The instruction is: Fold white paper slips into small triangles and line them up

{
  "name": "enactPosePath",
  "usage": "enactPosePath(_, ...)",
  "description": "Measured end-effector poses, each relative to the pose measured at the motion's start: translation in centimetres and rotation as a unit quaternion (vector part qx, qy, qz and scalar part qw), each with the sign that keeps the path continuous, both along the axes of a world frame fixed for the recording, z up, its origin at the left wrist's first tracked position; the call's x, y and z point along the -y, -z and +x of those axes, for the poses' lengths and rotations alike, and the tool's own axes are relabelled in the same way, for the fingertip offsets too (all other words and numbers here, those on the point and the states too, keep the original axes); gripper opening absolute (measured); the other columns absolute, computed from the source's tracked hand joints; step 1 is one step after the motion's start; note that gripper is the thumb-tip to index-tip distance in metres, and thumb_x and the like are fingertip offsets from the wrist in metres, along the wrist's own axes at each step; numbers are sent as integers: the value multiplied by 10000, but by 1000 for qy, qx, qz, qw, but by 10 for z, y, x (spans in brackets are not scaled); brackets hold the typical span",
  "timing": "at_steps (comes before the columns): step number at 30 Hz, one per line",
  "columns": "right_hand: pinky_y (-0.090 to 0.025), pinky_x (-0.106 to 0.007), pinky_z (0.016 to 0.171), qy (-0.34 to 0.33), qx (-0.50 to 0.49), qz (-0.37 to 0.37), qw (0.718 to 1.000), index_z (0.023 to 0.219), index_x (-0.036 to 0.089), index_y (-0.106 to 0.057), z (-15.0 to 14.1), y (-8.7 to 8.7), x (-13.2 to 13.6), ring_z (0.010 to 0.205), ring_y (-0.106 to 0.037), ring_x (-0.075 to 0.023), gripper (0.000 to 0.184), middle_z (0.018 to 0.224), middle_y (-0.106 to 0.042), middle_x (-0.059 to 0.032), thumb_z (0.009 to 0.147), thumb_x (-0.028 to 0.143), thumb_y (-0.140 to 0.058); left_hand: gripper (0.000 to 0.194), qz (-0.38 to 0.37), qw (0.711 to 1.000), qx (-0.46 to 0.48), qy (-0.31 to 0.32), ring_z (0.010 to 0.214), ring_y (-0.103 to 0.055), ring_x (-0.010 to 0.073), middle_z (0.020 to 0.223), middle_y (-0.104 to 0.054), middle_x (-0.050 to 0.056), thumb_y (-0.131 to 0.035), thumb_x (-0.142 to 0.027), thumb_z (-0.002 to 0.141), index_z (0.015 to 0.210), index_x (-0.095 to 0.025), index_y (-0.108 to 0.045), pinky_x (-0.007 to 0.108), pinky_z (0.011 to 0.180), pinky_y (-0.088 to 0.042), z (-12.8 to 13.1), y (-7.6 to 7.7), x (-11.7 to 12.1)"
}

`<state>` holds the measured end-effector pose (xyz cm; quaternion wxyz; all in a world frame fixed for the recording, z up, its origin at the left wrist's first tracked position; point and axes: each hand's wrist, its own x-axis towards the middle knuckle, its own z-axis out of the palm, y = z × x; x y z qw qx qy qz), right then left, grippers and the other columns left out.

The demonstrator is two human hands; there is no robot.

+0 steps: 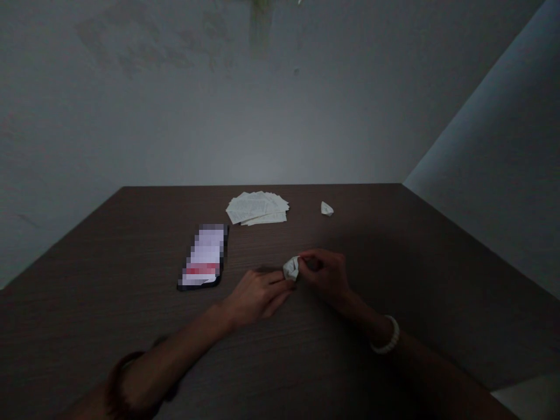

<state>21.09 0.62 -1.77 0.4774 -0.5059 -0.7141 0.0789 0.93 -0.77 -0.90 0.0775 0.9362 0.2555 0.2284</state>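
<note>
Between my hands, a small piece of folded white paper (pixel 290 269) is held just above or on the dark tabletop; which of the two I cannot tell. My left hand (pixel 261 296) has its fingers closed on the paper's left and lower edge. From the right, my right hand (pixel 326 274) pinches the paper's upper right edge between thumb and forefinger. Farther back to the right lies another small folded paper piece (pixel 326 209), apart from both hands.
A fanned stack of printed paper sheets (pixel 258 208) lies near the back of the brown wooden table (pixel 131 251). Left of my hands is a phone (pixel 203 256) with a lit, pixelated screen. Grey walls (pixel 332 128) stand behind the table and at its right.
</note>
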Motion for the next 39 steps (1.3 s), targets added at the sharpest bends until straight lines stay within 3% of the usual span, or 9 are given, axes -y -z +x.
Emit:
enactPosePath(3,-402,-207,498,-5,3,-16,1000,770,183,-728,0,0,-1,436,-489,-86,101,571,-640,12,748,223,-638,241,47,999,6,-16,606,-561,116,756,-605,18,-397,-167,958,971,-168,-637,215,529,-405,0,2,-2)
enactPosePath(8,-402,-199,501,-32,8,-33,999,949,190,-730,1,2,-1,450,-480,-76,221,666,-668,9,766,213,-608,259,56,998,15,-29,646,-579,118,812,-613,35,-377,-206,983,991,-157,-631,214,550,-442,0,2,-3)
enactPosePath(21,-395,-213,537,-36,52,-28,998,870,197,-728,2,2,-1,488,-513,-98,137,612,-649,6,804,238,-615,265,31,998,19,-44,603,-548,107,800,-607,29,-390,-227,982,934,-161,-641,205,536,-423,0,3,-4)
enactPosePath(26,-412,-218,565,-35,62,-21,997,855,192,-722,3,1,-2,509,-525,-104,125,642,-660,-3,807,222,-610,185,-48,996,46,-55,697,-599,134,868,-628,41,-467,-261,945,987,-174,-626,230,599,-446,-1,0,-1)
enactPosePath(32,-419,-210,578,-95,63,-13,993,896,179,-718,3,-2,0,530,-530,-94,142,681,-669,-5,831,213,-596,214,-183,956,122,-194,545,-519,109,673,-594,-12,-540,-351,884,935,-153,-600,214,517,-385,0,-6,-7)
enactPosePath(39,-416,-211,572,-139,48,1,989,962,184,-709,2,-5,2,536,-513,-92,174,654,-630,4,859,221,-574,221,-259,935,161,-179,586,-567,114,660,-657,10,-509,-254,859,767,-135,-671,219,566,-408,2,-8,-14)
